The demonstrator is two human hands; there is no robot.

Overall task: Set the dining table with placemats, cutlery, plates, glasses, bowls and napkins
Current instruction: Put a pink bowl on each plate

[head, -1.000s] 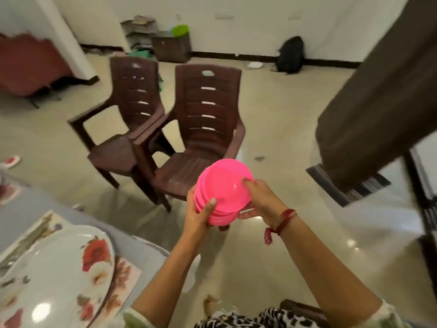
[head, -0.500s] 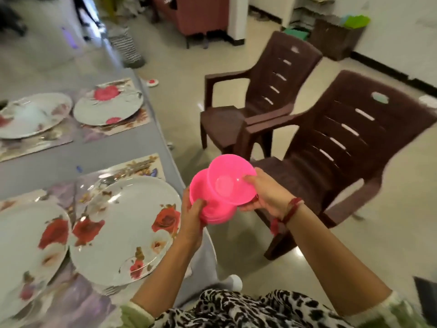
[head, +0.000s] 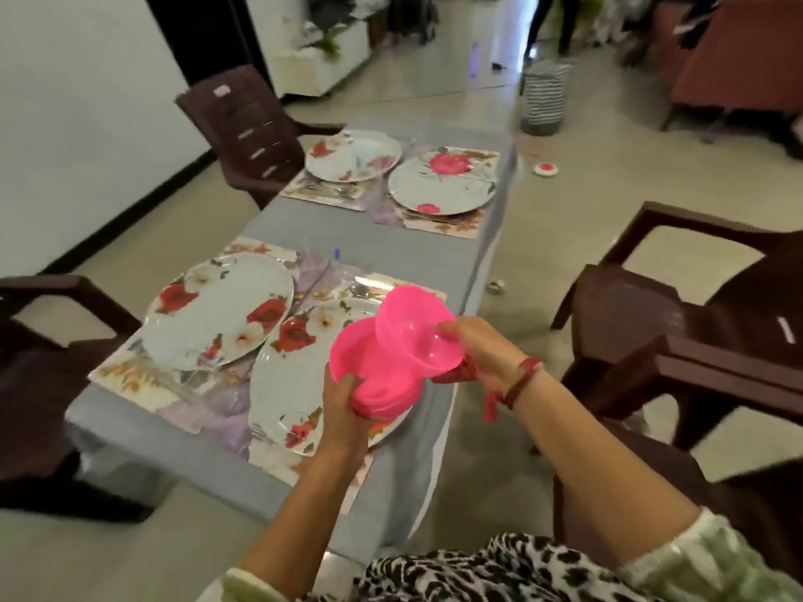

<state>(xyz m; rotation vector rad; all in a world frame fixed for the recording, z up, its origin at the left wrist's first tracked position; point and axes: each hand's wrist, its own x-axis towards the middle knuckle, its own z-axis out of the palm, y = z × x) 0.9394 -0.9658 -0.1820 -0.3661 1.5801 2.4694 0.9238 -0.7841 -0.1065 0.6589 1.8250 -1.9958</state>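
Pinching a tilted bowl (head: 417,336) by its rim, right hand (head: 480,347) risks dropping it; left hand (head: 343,412) grips the stack (head: 376,384).

A white wall (head: 87,106) ran beside a glossy beige floor (head: 565,236). 2 dark brown chairs (head: 247,123) stood left of the grey table (head: 304,230), more to its right. Beyond it stood a striped, perhaps woven, basket (head: 545,97).

The right hand (head: 478,350) has lifted the top bowl (head: 410,330) off the stack (head: 374,382).
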